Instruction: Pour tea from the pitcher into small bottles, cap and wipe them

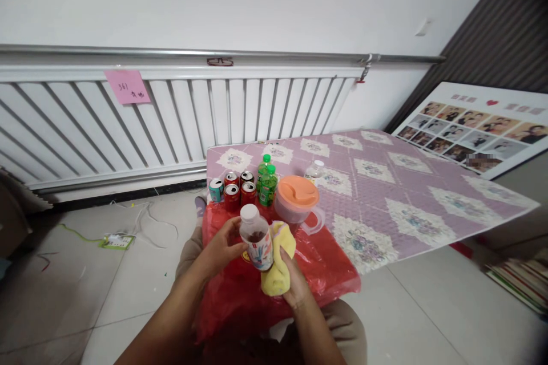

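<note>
A clear bottle with a white cap and a patterned label (pixel 259 245) is held upright, tilted a little, over a red plastic sheet (pixel 317 262). My left hand (pixel 225 248) grips it from the left, fingers partly behind it. On its right side, my right hand (pixel 294 279) holds a folded yellow cloth (pixel 277 279) against the bottle. Behind them stand several drink cans (pixel 232 197), two green bottles with green caps (pixel 268 187), and a clear jug with an orange lid (pixel 298 193).
Another clear bottle (pixel 315 171) stands behind the jug on the floral-covered surface (pixel 377 171). A white radiator (pixel 180 108) runs along the wall. A power strip (pixel 116 241) with cables lies on the floor at left; a photo board (pixel 475 125) leans at right.
</note>
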Demonstrator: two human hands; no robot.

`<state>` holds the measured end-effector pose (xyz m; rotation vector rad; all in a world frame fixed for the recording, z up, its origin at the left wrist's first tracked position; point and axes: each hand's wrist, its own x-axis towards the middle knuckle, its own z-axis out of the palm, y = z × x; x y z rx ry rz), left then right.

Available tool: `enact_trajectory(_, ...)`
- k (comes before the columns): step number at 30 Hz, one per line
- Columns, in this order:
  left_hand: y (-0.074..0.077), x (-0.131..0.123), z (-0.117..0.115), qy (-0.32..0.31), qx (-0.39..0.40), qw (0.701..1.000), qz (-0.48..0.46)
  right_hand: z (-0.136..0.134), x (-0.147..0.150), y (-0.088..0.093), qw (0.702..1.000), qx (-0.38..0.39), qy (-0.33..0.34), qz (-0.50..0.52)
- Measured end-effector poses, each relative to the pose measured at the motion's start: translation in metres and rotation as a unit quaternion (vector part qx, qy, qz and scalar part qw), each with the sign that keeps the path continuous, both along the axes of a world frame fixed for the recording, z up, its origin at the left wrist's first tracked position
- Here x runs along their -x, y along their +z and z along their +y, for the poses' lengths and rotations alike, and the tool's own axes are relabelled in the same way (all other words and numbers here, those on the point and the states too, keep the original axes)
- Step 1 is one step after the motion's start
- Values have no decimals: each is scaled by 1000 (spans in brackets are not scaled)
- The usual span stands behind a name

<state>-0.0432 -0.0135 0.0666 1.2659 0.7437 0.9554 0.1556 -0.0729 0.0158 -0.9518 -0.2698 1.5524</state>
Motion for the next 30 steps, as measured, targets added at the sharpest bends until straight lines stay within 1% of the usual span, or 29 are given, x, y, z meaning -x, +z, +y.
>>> enact_trajectory(3,-5,-8,-11,3,24,1000,-6,1,3,-3,998,1,-43,-44)
enact_trajectory(5,-7,-14,-18,45,27,999,11,0,5,-5,992,4,-49,-112)
enact_trajectory(7,-8,-17,-21,98,29,994,44,0,5,-8,978,5,-37,-206)
enact_trajectory(9,-10,-18,-21,125,31,989,71,0,3,-6,961,0,-30,-275)
enact_trajectory(12,-11,-14,-19,128,16,986,102,-2,-2,7,941,-18,-34,-337)
enact_trajectory(15,-9,-12,-20,128,-21,982,138,-4,-4,30,918,-65,-19,-391)
enact_trajectory(17,-5,-12,-22,109,-43,982,147,-4,-1,46,906,-112,5,-409)
enact_trajectory(19,1,-11,-25,72,-55,985,148,-1,3,60,896,-153,29,-417)
enact_trajectory(20,4,-10,-26,51,-54,986,148,0,5,65,894,-163,40,-415)
enact_trajectory(22,9,-7,-28,14,-47,987,154,4,7,72,899,-158,64,-403)
enact_trajectory(24,12,-2,-29,-20,-46,984,170,6,7,75,908,-138,94,-385)
enact_trajectory(27,16,6,-31,-61,-67,977,194,7,5,73,920,-109,130,-353)
enact_trajectory(30,22,9,-32,-92,-76,973,197,7,3,69,937,-88,130,-313)
